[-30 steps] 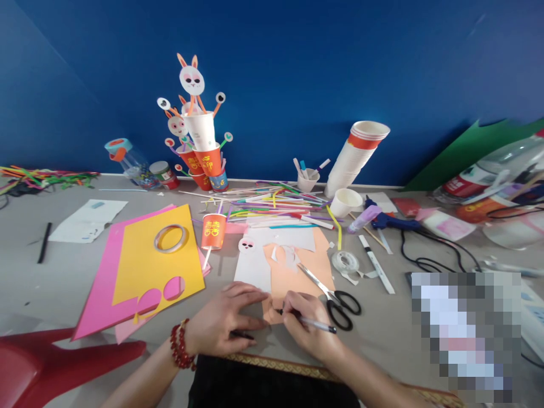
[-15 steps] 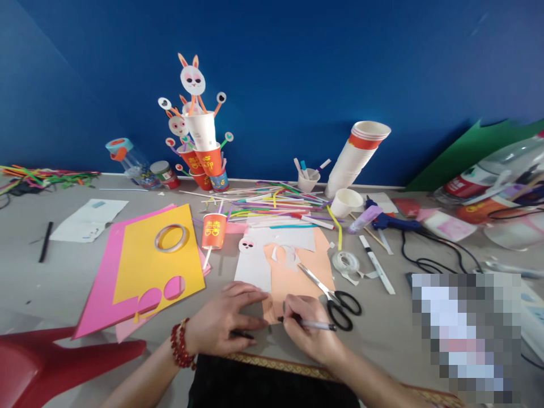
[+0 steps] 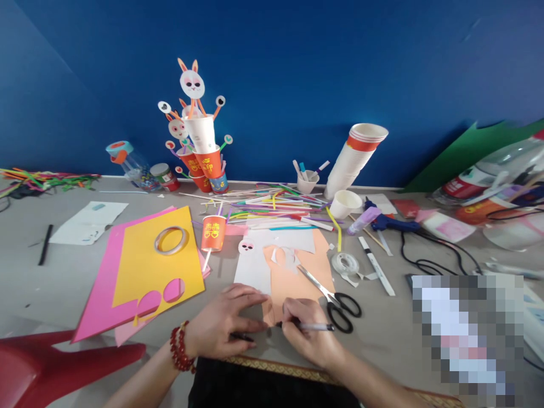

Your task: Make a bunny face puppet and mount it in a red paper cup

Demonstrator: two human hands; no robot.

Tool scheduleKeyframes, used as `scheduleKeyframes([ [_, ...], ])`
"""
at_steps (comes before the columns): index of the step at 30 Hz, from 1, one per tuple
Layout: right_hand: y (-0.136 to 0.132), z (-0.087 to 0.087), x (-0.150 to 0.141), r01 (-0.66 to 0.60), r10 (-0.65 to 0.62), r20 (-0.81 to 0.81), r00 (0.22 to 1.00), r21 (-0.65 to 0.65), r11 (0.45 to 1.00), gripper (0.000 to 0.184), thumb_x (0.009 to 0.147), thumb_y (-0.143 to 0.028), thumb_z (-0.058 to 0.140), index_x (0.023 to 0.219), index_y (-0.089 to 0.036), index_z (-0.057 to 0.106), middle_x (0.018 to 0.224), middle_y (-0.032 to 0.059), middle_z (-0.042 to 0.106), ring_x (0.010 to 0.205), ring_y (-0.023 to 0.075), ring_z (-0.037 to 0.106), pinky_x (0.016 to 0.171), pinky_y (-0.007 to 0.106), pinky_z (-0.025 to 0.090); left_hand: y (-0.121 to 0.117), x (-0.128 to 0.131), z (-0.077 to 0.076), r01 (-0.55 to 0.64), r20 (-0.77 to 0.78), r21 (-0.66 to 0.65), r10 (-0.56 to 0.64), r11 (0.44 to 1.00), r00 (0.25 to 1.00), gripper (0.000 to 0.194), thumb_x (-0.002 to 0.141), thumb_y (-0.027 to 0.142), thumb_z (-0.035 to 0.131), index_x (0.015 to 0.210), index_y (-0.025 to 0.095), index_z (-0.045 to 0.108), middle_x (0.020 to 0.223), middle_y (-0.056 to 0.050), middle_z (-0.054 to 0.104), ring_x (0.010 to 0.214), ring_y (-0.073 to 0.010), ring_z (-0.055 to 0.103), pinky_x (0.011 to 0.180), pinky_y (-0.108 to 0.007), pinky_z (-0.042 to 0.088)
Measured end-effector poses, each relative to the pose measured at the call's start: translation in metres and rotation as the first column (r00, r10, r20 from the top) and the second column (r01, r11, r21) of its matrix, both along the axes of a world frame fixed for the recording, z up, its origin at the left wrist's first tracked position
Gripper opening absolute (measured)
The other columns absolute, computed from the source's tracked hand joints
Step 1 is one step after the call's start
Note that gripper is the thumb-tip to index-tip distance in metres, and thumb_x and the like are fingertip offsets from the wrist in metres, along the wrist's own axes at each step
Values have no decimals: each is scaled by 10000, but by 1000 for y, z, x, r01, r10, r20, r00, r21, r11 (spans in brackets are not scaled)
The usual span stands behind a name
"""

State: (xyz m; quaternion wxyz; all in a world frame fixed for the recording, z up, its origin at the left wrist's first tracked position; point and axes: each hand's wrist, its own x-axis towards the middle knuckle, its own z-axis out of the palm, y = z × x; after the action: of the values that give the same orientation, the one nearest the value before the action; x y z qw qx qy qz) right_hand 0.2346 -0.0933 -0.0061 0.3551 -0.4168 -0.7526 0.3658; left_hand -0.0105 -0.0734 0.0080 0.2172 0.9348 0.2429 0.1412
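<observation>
My right hand [image 3: 306,330] is closed around a pen [image 3: 314,327] with a grey barrel. Its dark tip points left, low over the front edge of the peach paper [image 3: 297,289]. My left hand [image 3: 225,320] lies to the left with its fingertips at that same edge. A small black piece, seemingly the pen cap [image 3: 242,336], shows between its thumb and fingers. Whatever lies directly under the fingertips is hard to make out. Black-handled scissors [image 3: 335,300] rest partly on the peach paper. Beyond is a white paper rabbit face [image 3: 246,245] on white paper [image 3: 250,272].
Left are yellow card [image 3: 161,266] with a tape roll [image 3: 170,240], and a red stool [image 3: 25,362]. Decorated cups [image 3: 208,161], pipe cleaners [image 3: 272,198] and stacked paper cups [image 3: 355,158] stand or lie behind. Right are clear tape [image 3: 345,263], a marker [image 3: 376,265] and a blue glue gun [image 3: 395,222].
The pen tip has shifted very slightly left and down at the paper's edge. My left hand stays almost in place, and the view has tilted a little.
</observation>
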Motion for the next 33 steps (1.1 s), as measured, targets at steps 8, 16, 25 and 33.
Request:
scheduleKeyframes([
  [8,0,-1,2,161,-163,-42,986,-48,986,182,780,-142,463,633,-222,392,530,-54,407,476,106,388,468,214,287,1,1,1,13,-6,1,-13,1000,1000,336,836,377,645,1161,297,673,1440,-63,504,1268,-310,467,1064,-481,386],
  [16,9,1,11,78,-86,-42,995,-154,985,136,761,-124,447,661,-215,445,548,-49,472,474,99,409,458,198,314,0,2,3,2,-8,-1,-2,1000,1000,330,833,383,649,1151,299,680,1441,-67,504,1259,-315,471,1039,-483,409],
  [25,5,0,9,110,-111,32,993,48,993,170,785,-134,472,655,-224,409,529,-60,443,479,107,431,488,214,312,2,3,4,5,-7,7,-5,1000,1000,330,819,371,666,1141,299,678,1437,-61,507,1251,-314,480,1041,-474,408],
  [33,7,-2,9,103,-106,65,992,44,994,160,799,-147,462,668,-227,417,535,-54,465,482,114,455,488,214,322,1,3,4,8,-10,-7,-8,1000,1000,333,822,374,665,1146,298,678,1446,-65,497,1261,-314,470,1045,-480,402],
])
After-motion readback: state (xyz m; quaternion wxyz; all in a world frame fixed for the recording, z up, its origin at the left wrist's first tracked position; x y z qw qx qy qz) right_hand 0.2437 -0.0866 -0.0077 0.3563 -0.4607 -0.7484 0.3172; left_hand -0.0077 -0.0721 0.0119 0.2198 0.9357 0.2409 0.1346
